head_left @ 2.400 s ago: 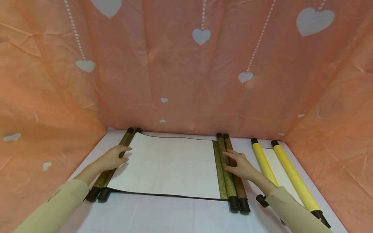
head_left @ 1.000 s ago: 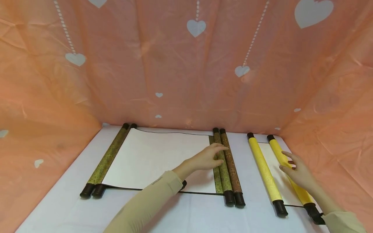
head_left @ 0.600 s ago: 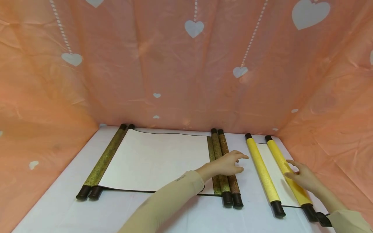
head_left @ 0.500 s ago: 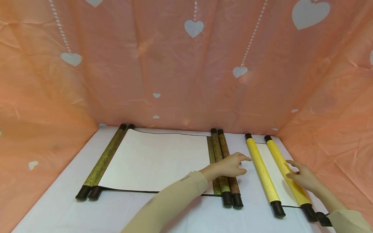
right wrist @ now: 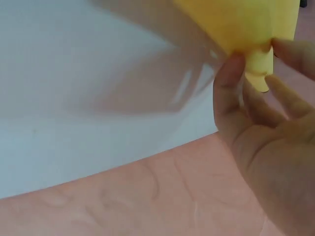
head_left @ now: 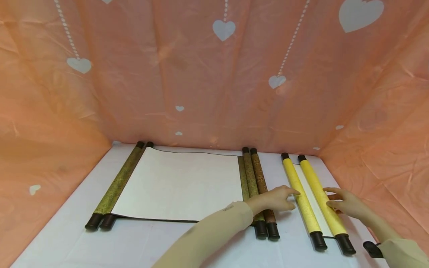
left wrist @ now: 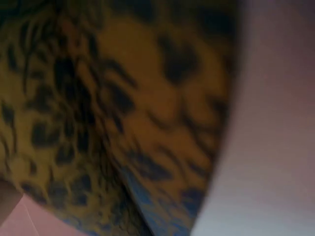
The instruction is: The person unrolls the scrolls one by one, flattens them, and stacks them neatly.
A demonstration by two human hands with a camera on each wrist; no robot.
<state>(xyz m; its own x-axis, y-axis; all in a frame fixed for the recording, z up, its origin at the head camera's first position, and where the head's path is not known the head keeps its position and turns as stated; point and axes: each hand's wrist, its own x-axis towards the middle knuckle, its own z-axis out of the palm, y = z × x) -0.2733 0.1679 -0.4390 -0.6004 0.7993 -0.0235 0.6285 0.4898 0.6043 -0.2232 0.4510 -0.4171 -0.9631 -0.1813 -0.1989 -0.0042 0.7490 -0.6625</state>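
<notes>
Right hand (head_left: pixel 346 204) resting with straight fingers on the right roller (head_left: pixel 322 199) of the yellow scroll (head_left: pixel 314 201), left hand (head_left: pixel 276 199) — fingers extended — touching its left roller (head_left: pixel 300 199) (rollers nearly together), brown scroll (head_left: pixel 181 182) unrolled beyond the left hand on the white table (head_left: pixel 134 245).

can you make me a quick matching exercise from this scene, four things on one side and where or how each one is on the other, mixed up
Things:
1. left hand
2. right hand
3. big scroll
4. brown patterned roll

Places or states:
A. lies wide open, its white sheet spread flat on the table
B. fingers reach the left roller of the yellow scroll
C. rests on the right roller of the yellow scroll
D. lies closed against the big scroll's right roller

Pairs: 1-B, 2-C, 3-A, 4-D
</notes>
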